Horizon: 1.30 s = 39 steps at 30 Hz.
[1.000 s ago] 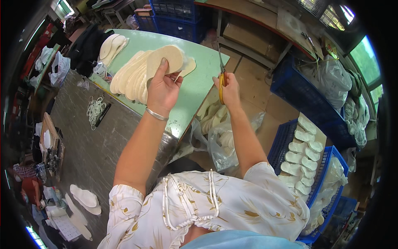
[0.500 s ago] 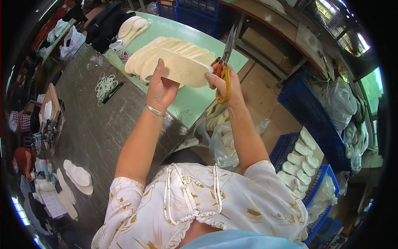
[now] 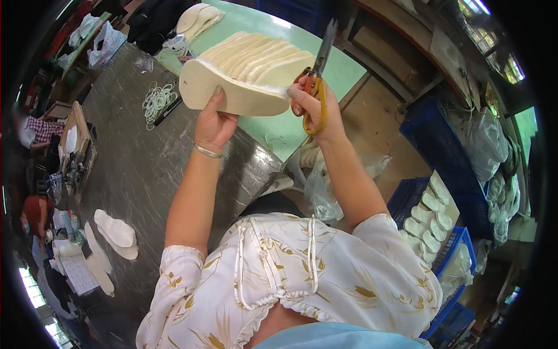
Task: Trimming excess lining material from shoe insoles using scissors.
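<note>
A cream insole (image 3: 235,96) with a fuzzy white edge is held up in front of me. My left hand (image 3: 216,123) grips its near edge, thumb on top and fingers underneath. At the insole's right end, my right hand (image 3: 317,107) pinches the white edge with thumb and finger. That same hand carries scissors (image 3: 318,75) with yellow and orange handles, blades pointing up and away. Just behind lies a fanned row of cream insoles (image 3: 261,55) on the green tabletop (image 3: 250,14), partly hidden by the held one.
Rubber bands (image 3: 158,103) and a black marker (image 3: 168,111) lie on the dark table (image 3: 145,168) at left. More insoles (image 3: 116,232) rest nearer me. Blue crates (image 3: 459,238) stand at right, one with stacked pale pieces (image 3: 427,224). Plastic bags (image 3: 321,189) sit below the table edge.
The held insole has swung round, its left end now wider and lower, showing a small dark mark. Both hands moved slightly; the scissors stay in my right hand. The view has shifted a little.
</note>
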Motion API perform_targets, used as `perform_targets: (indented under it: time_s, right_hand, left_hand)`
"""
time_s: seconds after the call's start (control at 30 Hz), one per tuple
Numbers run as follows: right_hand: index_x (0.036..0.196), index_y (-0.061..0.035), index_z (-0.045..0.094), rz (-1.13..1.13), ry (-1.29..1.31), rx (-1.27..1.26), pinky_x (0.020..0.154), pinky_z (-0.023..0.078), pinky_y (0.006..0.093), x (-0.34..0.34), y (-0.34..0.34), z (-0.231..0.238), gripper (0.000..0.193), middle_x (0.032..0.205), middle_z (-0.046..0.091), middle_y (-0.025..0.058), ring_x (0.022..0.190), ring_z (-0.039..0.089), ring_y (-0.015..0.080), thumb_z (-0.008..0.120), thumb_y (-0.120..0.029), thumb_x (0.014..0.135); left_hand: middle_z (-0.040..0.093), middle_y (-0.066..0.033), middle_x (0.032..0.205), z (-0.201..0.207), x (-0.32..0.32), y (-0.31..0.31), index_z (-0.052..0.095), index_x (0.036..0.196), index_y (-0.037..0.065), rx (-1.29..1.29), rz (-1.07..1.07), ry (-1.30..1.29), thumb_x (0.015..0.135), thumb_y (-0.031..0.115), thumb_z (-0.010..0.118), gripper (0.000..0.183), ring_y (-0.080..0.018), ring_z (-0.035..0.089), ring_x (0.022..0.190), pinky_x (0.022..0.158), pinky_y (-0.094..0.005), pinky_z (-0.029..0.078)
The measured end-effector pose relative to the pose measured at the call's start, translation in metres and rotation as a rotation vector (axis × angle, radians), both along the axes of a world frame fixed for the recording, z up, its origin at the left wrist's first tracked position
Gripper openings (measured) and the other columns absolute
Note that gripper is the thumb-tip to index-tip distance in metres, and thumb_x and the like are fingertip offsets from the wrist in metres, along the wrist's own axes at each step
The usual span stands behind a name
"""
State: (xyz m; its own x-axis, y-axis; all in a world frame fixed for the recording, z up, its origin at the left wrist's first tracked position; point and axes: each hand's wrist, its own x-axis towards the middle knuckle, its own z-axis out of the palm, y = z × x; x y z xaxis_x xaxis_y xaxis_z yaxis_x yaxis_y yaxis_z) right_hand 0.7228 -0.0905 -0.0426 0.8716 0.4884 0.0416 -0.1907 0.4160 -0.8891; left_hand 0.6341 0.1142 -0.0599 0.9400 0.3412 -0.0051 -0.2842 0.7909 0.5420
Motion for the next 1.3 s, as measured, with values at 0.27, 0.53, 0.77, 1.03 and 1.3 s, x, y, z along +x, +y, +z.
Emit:
perform_targets:
  time_s: [0.27,0.53,0.77,1.03,1.3]
  right_hand:
    - [0.095,0.0014,0.054,-0.484,-0.463,-0.773,0.056,0.045,0.0224,0.042,-0.073,-0.093,0.028,0.079,0.063,0.0066,0.063,0.055,0.0085,0.072,-0.014,0.08]
    - [0.1,0.0005,0.051,-0.191,0.046,-0.581,0.058,0.046,0.0207,-0.008,-0.082,-0.095,0.025,0.092,0.063,0.009,0.065,0.057,0.0089,0.066,-0.01,0.083]
    - [0.121,-0.0011,0.051,0.098,0.296,0.092,0.087,0.05,0.0348,-0.029,-0.066,-0.109,0.038,0.119,0.06,0.0105,0.099,0.062,0.0211,0.052,-0.027,0.094]
    - [0.112,0.0006,0.051,0.132,-0.172,-0.013,0.075,0.048,0.0294,-0.011,-0.039,-0.045,0.04,0.096,0.062,0.0062,0.085,0.06,0.0155,0.067,-0.015,0.079]
    - [0.107,-0.0009,0.053,0.179,-0.794,-0.758,0.078,0.048,0.0284,0.079,-0.012,0.004,0.029,0.102,0.065,0.0094,0.093,0.062,0.0164,0.065,0.0,0.08]
  left_hand:
    - [0.06,-0.0033,0.118,0.016,-0.007,0.011,0.056,0.12,0.001,1.195,0.335,0.109,0.089,0.013,0.065,0.035,-0.0132,0.057,0.104,0.088,-0.0278,0.046]
    - [0.065,-0.013,0.097,-0.061,-0.043,0.022,0.065,0.106,0.016,1.954,0.111,0.279,0.081,0.016,0.057,0.027,-0.0336,0.062,0.085,0.073,-0.0426,0.05]
    - [0.066,-0.0076,0.1,-0.039,-0.028,-0.037,0.064,0.107,0.011,2.086,0.458,-0.002,0.077,0.011,0.06,0.03,-0.0276,0.063,0.09,0.075,-0.036,0.052]
    - [0.063,-0.0118,0.103,-0.031,-0.018,-0.073,0.059,0.114,0.009,1.792,0.191,0.047,0.079,0.019,0.062,0.037,-0.0318,0.061,0.091,0.078,-0.0397,0.05]
    - [0.052,-0.0174,0.123,-0.054,-0.068,-0.04,0.053,0.12,0.001,1.787,0.231,0.284,0.077,0.021,0.07,0.05,-0.0352,0.052,0.111,0.093,-0.0399,0.044]
